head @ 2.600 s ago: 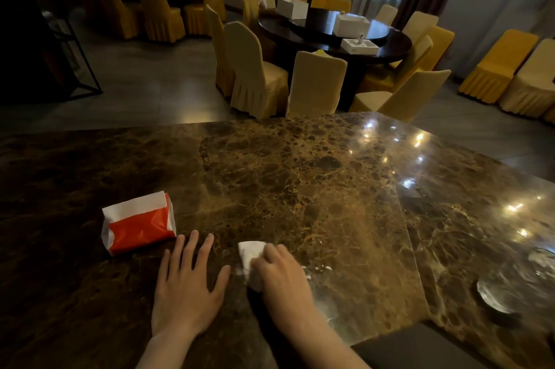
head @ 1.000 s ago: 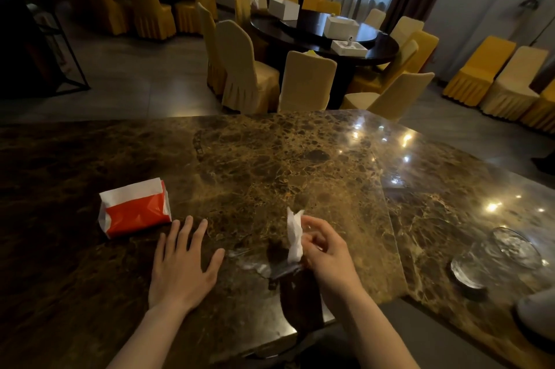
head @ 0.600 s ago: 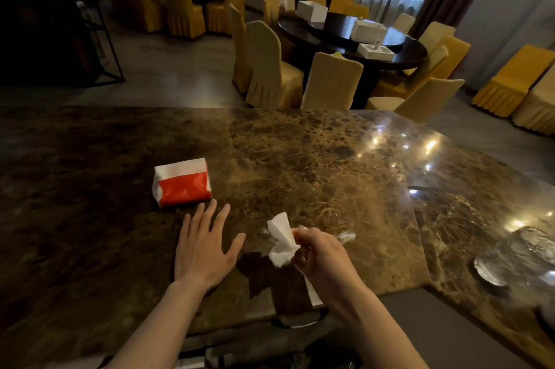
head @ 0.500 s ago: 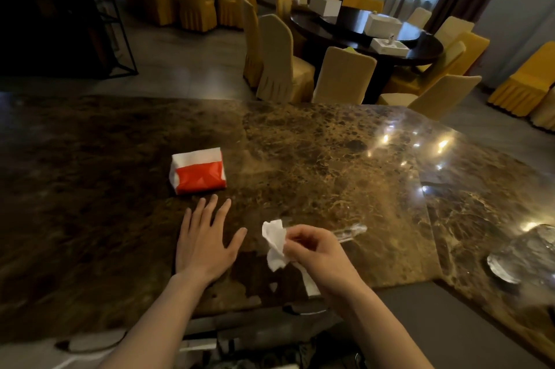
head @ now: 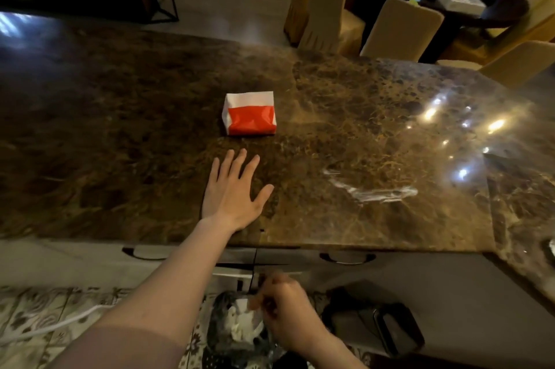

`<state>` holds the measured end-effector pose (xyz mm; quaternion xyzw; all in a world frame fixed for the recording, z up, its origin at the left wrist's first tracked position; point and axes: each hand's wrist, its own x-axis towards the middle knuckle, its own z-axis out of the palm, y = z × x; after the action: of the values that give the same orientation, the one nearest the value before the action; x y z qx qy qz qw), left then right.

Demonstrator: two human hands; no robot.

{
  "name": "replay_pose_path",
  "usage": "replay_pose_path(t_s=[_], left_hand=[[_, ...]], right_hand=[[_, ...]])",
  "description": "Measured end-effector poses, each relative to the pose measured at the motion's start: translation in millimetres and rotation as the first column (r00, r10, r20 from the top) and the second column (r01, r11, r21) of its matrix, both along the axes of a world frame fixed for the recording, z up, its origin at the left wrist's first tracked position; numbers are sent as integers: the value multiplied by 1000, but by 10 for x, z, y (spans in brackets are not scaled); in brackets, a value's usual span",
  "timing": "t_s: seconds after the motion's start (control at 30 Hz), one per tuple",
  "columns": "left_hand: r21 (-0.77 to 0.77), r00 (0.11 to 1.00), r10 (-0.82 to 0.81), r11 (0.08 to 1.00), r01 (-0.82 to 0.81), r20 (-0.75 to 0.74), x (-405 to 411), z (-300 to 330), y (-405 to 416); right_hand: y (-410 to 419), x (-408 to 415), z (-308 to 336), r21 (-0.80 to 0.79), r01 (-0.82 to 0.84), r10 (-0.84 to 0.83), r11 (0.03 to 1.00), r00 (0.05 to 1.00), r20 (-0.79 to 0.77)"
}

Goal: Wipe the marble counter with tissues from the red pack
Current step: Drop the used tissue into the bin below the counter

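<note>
The red and white tissue pack (head: 250, 116) lies on the brown marble counter (head: 120, 128), a little beyond my left hand (head: 234, 191). That hand rests flat on the stone with its fingers spread and holds nothing. A wet smear (head: 372, 192) glistens on the marble to its right. My right hand (head: 285, 313) is down below the counter's front edge, blurred, fingers curled and pinched on a crumpled white tissue (head: 241, 305) over a bag-lined bin (head: 223, 338) that holds more white tissues.
Grey drawers with curved handles (head: 347, 259) run under the counter front. A dark flat device (head: 396, 329) lies low at the right and a white cable (head: 45, 327) crosses the patterned floor. Covered chairs (head: 324, 2) stand beyond the far edge.
My right hand has carried the tissue off the counter and down to the bin below the edge. My view has tilted downward. My left hand and the pack have stayed put.
</note>
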<state>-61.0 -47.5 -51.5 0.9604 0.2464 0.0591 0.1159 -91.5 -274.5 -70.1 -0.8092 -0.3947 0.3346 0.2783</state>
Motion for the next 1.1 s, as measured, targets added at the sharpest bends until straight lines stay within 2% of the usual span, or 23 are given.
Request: replay_pose_path(t_s=[0.1, 0.23, 0.6, 0.73, 0.87, 1.0, 1.1], left_hand=[[8, 1000, -1, 1000, 1, -2, 11, -8, -15], [16, 1000, -1, 1000, 1, -10, 2, -18, -16], [6, 1000, 2, 1000, -2, -16, 5, -32, -17], [10, 1000, 6, 1000, -6, -21, 13, -36, -13], [8, 1000, 3, 1000, -3, -26, 13, -36, -12], [0, 999, 1, 1000, -1, -49, -16, -12, -35], [-19, 998, 0, 1000, -1, -58, -11, 11, -34]], right_hand=[[-60, -33, -276, -130, 58, -51, 990, 997, 57], [-80, -133, -516, -186, 111, -89, 976, 988, 126], [61, -222, -738, -252, 29, -7, 967, 996, 90], [73, -90, -371, -148, 9, 11, 989, 991, 134], [90, 147, 216, 76, 58, -74, 995, 971, 228], [120, 407, 780, 361, 49, -169, 931, 936, 308], [258, 708, 1145, 513, 20, -232, 858, 906, 353]])
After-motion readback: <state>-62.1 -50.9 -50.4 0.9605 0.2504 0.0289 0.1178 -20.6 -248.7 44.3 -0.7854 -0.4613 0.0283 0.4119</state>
